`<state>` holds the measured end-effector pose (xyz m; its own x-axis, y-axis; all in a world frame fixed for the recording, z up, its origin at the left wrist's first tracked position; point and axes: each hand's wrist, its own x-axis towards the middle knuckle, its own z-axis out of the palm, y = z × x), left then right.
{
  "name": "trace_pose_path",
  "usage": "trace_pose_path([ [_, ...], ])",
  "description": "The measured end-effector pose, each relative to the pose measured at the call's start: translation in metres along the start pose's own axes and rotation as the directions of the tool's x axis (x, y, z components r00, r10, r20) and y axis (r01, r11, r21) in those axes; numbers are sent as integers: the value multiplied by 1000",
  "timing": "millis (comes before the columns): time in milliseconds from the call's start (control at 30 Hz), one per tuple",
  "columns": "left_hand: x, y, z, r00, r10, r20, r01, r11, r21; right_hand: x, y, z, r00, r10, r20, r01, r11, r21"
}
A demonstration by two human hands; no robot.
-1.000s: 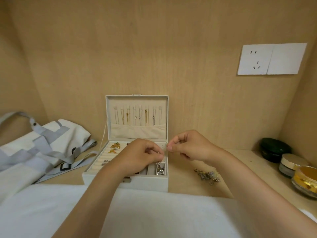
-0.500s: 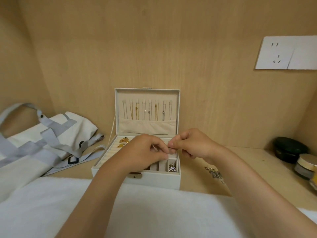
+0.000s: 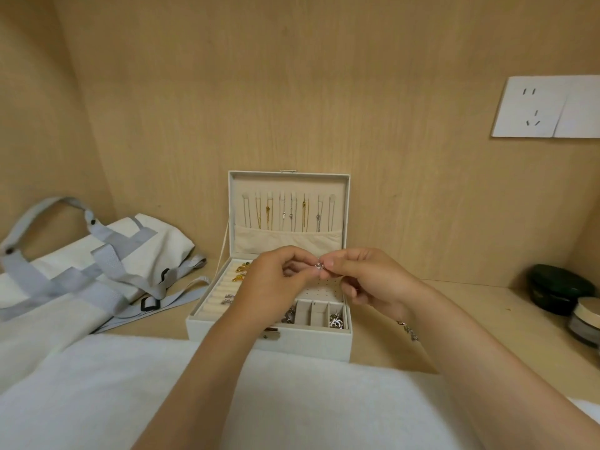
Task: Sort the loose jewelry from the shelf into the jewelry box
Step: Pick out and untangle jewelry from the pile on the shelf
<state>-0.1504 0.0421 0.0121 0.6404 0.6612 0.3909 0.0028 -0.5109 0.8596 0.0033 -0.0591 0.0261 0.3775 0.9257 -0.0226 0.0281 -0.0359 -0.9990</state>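
Left hand [image 3: 276, 282] and right hand [image 3: 373, 280] each keep a narrow grip pinching one small silver piece [image 3: 319, 266] just above the jewelry box [image 3: 269, 347], probably steadying it to seat in its perforated panel [image 3: 326, 288].

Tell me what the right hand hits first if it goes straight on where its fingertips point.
The left hand: the right hand points left at it, both pinching one small silver piece. Depth looks matched, not certain.

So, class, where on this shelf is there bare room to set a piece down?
Bare wood lies between the jewelry box and the dark green jar, behind the loose jewelry. Crowded: tote bag straps left of the box, cream-lidded jar far right.
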Motion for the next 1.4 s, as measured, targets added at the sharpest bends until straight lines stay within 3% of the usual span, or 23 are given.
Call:
trace_pose_path([
  [200,9,-2,-9,999,-24,-26,22,995,-98,2,-8,13,985,-167,-50,162,983,-90],
  [400,17,-2,-20,989,-141,-42,127,963,-239,17,-19,30,976,-210,-63,201,972,-123],
  [767,22,-10,-39,961,-190,-200,143,963,-230,44,-21,49,909,-409,-78,340,837,-428],
  [933,19,-13,-41,981,-143,-128,133,987,-88,44,-18,42,891,-454,-25,325,675,-662],
  [1033,15,-16,-43,996,-74,-51,83,975,204,38,-10,36,897,-441,17,299,578,-760],
  [1133,9,-22,-45,996,-67,61,31,882,469,32,-2,34,913,-405,39,273,539,-797],
  [1267,7,-25,-45,993,-2,114,-65,810,582,27,3,39,914,-399,71,283,503,-817],
  [1400,9,-26,-46,992,35,123,-105,773,625,25,6,43,907,-412,89,266,395,-879],
])
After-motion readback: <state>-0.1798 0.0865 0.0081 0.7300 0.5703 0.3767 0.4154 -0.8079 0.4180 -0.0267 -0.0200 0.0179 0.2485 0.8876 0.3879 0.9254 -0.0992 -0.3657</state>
